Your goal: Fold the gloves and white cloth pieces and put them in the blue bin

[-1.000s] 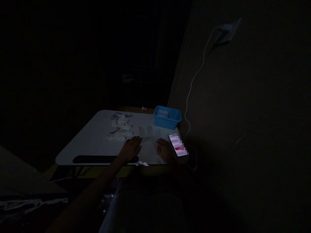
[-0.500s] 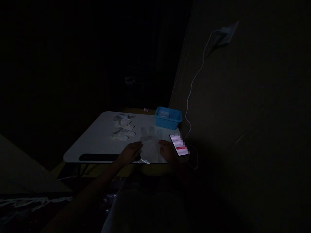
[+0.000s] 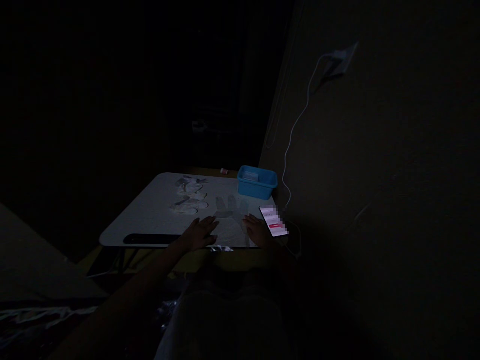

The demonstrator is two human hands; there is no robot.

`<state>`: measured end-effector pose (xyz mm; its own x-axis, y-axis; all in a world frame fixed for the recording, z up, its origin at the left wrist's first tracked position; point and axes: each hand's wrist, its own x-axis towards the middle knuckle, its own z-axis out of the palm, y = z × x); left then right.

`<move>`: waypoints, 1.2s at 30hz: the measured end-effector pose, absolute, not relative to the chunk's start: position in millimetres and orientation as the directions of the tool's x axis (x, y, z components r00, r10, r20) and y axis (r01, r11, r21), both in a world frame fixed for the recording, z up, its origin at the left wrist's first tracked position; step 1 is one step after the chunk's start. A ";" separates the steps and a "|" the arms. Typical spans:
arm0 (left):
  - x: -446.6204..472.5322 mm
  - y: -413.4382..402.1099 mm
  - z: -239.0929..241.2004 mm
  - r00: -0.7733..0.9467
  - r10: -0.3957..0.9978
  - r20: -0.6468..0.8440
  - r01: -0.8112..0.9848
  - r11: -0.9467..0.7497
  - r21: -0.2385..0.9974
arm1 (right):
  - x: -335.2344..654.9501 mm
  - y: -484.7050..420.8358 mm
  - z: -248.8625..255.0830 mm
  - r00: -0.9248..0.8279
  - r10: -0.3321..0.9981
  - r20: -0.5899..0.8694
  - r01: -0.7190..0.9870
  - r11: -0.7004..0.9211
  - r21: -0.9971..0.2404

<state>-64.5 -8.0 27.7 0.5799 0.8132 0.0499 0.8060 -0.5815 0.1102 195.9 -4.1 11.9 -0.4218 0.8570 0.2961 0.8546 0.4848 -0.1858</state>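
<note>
The room is very dark. My left hand (image 3: 200,233) lies flat, fingers apart, on a white table (image 3: 150,212) near its front edge. My right hand (image 3: 256,231) rests on the table too, right beside a lit phone (image 3: 273,222). Between and just beyond my hands lies a thin clear plastic glove (image 3: 229,209), spread flat; both hands seem to touch its edges. Neither hand holds anything that I can make out.
Several small white pieces (image 3: 189,196) lie in a row farther back on the table. A blue plastic tub (image 3: 257,182) stands at the far right corner. A white cable (image 3: 296,125) hangs from a wall plug (image 3: 339,59) down toward the phone. A dark strip (image 3: 152,239) runs along the front edge.
The view has shifted slightly. My left hand slid a little forward onto the table after drawing back; the right hand stays beside the phone.
</note>
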 end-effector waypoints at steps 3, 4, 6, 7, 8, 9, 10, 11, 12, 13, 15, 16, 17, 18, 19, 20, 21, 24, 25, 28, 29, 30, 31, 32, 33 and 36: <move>-66.0 -2.5 28.3 0.577 0.812 0.090 0.804 -0.584 0.115 | 197.0 2.7 15.7 -0.417 0.865 0.278 0.862 0.474 -0.182; -65.5 -2.2 27.2 0.573 0.812 0.113 0.803 -0.584 0.117 | 197.3 4.0 15.9 -0.419 0.865 0.275 0.861 0.475 -0.183; -62.6 -3.8 24.0 0.560 0.817 0.139 0.809 -0.575 0.122 | 198.0 5.2 14.7 -0.421 0.863 0.280 0.857 0.480 -0.189; -60.5 -5.3 22.4 0.554 0.821 0.137 0.813 -0.569 0.123 | 198.4 5.4 13.4 -0.420 0.860 0.290 0.853 0.484 -0.198; -58.3 -7.0 21.1 0.549 0.826 0.126 0.818 -0.562 0.119 | 198.8 5.4 11.8 -0.419 0.856 0.304 0.847 0.489 -0.209; -56.3 -8.7 20.3 0.547 0.830 0.111 0.823 -0.557 0.112 | 199.3 5.3 10.0 -0.417 0.851 0.320 0.840 0.495 -0.223; -54.8 -10.2 19.9 0.546 0.833 0.093 0.827 -0.553 0.103 | 199.8 5.0 8.4 -0.416 0.844 0.339 0.831 0.504 -0.235; -53.7 -11.3 20.0 0.546 0.834 0.078 0.829 -0.552 0.095 | 200.2 4.8 6.8 -0.420 0.836 0.354 0.822 0.516 -0.243; -53.2 -12.1 20.4 0.549 0.833 0.065 0.829 -0.553 0.090 | 200.5 4.6 5.5 -0.427 0.827 0.365 0.813 0.528 -0.247; -53.0 -12.6 21.1 0.552 0.832 0.054 0.827 -0.555 0.089 | 200.7 4.7 4.5 -0.434 0.821 0.372 0.806 0.538 -0.248; -53.6 -13.0 22.9 0.559 0.829 0.037 0.823 -0.560 0.095 | 201.1 5.7 3.3 -0.442 0.813 0.379 0.797 0.550 -0.251; -54.0 -13.2 23.9 0.561 0.827 0.034 0.822 -0.561 0.100 | 201.2 6.4 3.1 -0.442 0.810 0.386 0.792 0.554 -0.256; -54.6 -13.5 25.1 0.561 0.827 0.038 0.821 -0.561 0.106 | 201.5 7.1 3.1 -0.439 0.806 0.397 0.786 0.558 -0.264; -55.2 -14.2 26.4 0.561 0.827 0.048 0.819 -0.562 0.115 | 201.8 7.5 3.4 -0.434 0.801 0.412 0.780 0.563 -0.273; -56.0 -15.3 27.8 0.560 0.826 0.065 0.816 -0.564 0.128 | 202.3 7.2 3.9 -0.426 0.797 0.428 0.774 0.566 -0.283; -57.0 -16.9 29.2 0.563 0.822 0.085 0.809 -0.569 0.146 | 202.9 5.9 4.6 -0.421 0.794 0.439 0.768 0.570 -0.293; -58.4 -18.9 30.5 0.573 0.813 0.104 0.796 -0.583 0.162 | 203.5 3.2 5.3 -0.417 0.792 0.445 0.764 0.571 -0.300; -64.2 -26.6 30.9 0.656 0.742 0.136 0.724 -0.670 0.165 | 205.9 -12.6 7.5 -0.448 0.791 0.417 0.759 0.583 -0.289; -66.2 -28.9 29.2 0.688 0.711 0.143 0.696 -0.703 0.145 | 206.9 -19.6 7.9 -0.474 0.786 0.396 0.758 0.594 -0.271; -70.4 -32.8 18.8 0.748 0.641 0.171 0.641 -0.765 0.068 | 211.2 -39.2 7.5 -0.553 0.764 0.331 0.753 0.629 -0.193; -70.7 -33.1 14.7 0.759 0.623 0.188 0.626 -0.778 0.050 | 212.9 -44.0 6.9 -0.569 0.759 0.315 0.753 0.636 -0.170; -70.3 -33.1 10.9 0.767 0.606 0.210 0.613 -0.789 0.039 | 214.7 -47.6 6.0 -0.581 0.756 0.303 0.753 0.640 -0.153; -69.4 -33.1 7.9 0.774 0.588 0.236 0.598 -0.801 0.035 | 216.4 -50.0 5.0 -0.589 0.753 0.293 0.753 0.643 -0.141; -68.1 -33.1 6.0 0.779 0.568 0.265 0.581 -0.813 0.036 | 218.0 -51.5 4.0 -0.596 0.750 0.286 0.750 0.647 -0.134; -66.4 -33.5 5.3 0.783 0.548 0.295 0.563 -0.826 0.042 | 219.4 -52.1 2.8 -0.600 0.748 0.283 0.748 0.650 -0.132; -61.3 -36.8 9.4 0.771 0.512 0.379 0.523 -0.848 0.083 | 222.3 -51.8 -0.4 -0.594 0.747 0.300 0.747 0.650 -0.140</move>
<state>-61.3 -36.8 9.4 0.7706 0.5124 0.3789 0.5231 -0.8482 0.0833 222.3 -51.8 -0.4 -0.5939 0.7466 0.2998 0.7469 0.6502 -0.1395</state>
